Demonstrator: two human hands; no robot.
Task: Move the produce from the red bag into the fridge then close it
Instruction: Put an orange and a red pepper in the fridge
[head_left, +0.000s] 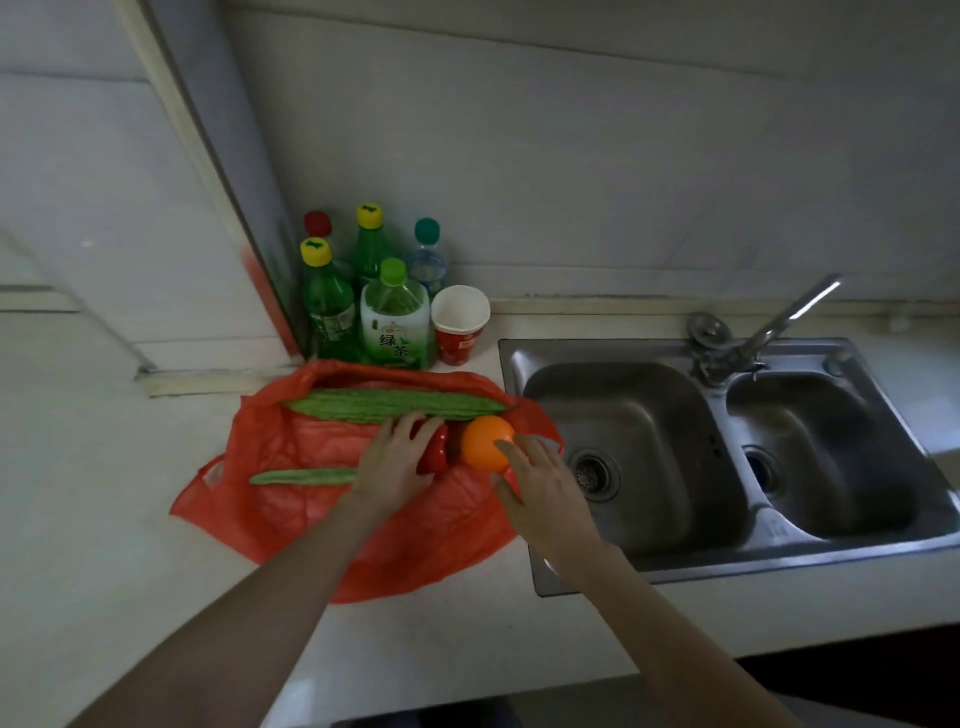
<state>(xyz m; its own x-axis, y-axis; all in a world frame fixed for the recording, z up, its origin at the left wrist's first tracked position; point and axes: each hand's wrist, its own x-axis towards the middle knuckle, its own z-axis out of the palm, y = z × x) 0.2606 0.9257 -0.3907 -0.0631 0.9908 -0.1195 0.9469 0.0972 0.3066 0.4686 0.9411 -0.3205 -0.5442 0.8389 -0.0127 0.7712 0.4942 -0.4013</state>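
Produce lies on red bag on bench. Left hand grips red pepper; right hand, fingers straight, touches orange. Long gourd just beyond both.

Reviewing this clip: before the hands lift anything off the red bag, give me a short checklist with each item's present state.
1. Left hand on the red produce: ok, though grip cannot tell.
2. Right hand holding the orange: not ok, fingertips only touch it.
3. Red bag lying open: ok.
4. Long gourd and small gourd unblocked: ok.
5. Fridge open: cannot tell.
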